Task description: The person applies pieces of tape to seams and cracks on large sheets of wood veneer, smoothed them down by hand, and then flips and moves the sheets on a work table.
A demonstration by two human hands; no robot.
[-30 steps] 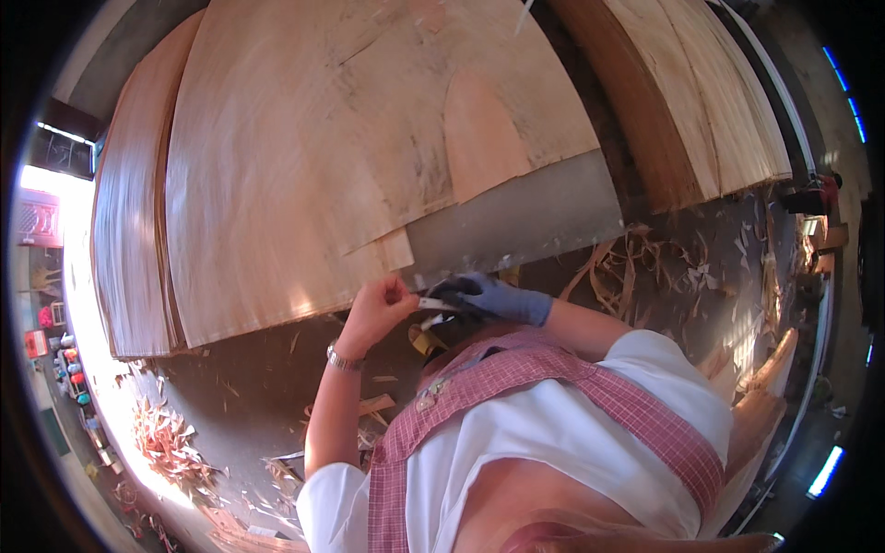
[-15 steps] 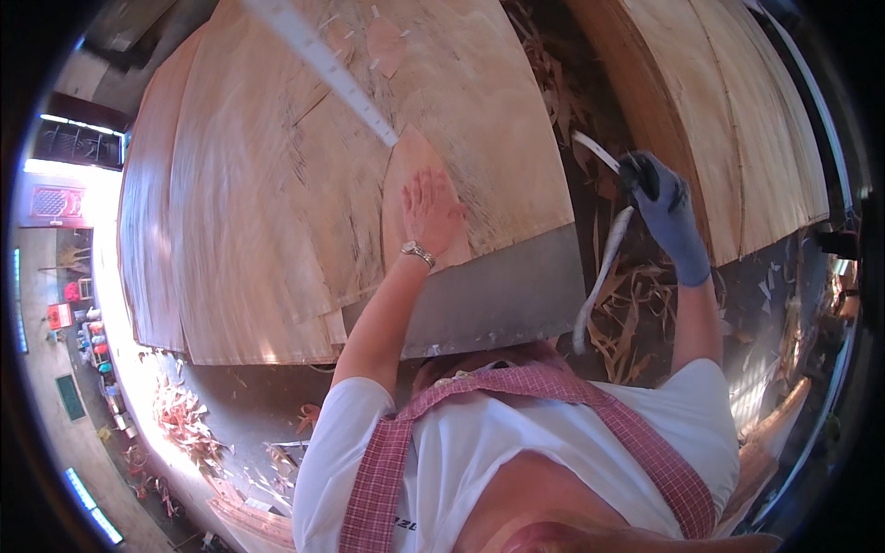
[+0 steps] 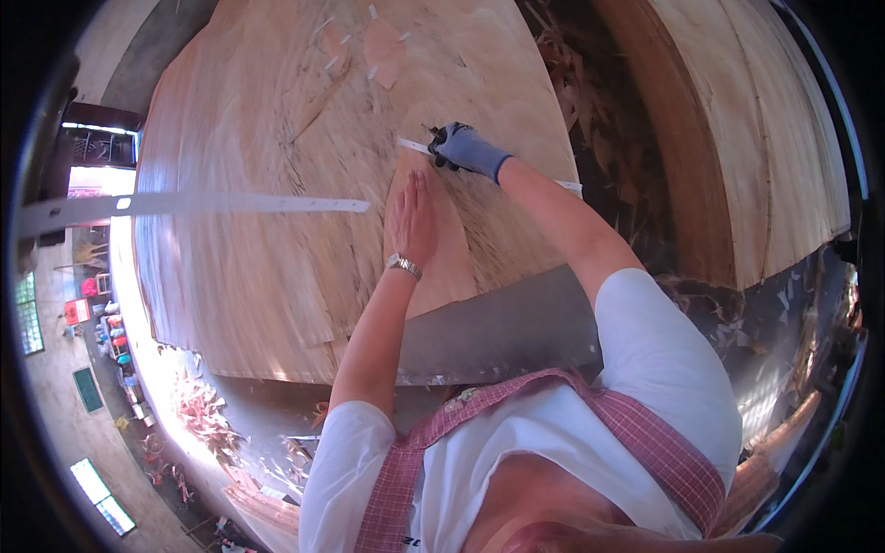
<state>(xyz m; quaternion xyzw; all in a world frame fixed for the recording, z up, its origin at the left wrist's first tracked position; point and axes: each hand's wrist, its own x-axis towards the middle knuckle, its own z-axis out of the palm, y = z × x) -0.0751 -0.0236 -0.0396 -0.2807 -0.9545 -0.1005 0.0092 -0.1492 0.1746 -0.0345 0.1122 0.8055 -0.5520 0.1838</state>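
My left hand [image 3: 412,219], bare and with a wristwatch, lies flat, fingers stretched, on a pointed veneer patch [image 3: 442,249]. That patch rests on a large wood veneer sheet [image 3: 249,276]. Just beyond its fingertips my right hand [image 3: 461,149], in a grey-blue glove with dark fingertips, is closed on a white tape strip [image 3: 414,145]. The strip's short end sticks out left over the patch's tip. Another stretch of white strip shows beyond my right forearm. A small dark point juts from the gloved fingers; I cannot tell what it is.
A blurred white strip with holes [image 3: 249,204] crosses the left side, close to the camera. Smaller taped patches [image 3: 384,51] lie farther up the sheet. A second veneer stack [image 3: 784,120] stands at right, with wood shavings [image 3: 567,78] in the gap between.
My right hand has swung left from the gap onto the sheet, bringing the tape strip to the patch's tip. My left hand's fingers have drawn together. The blurred strip now lies nearly level.
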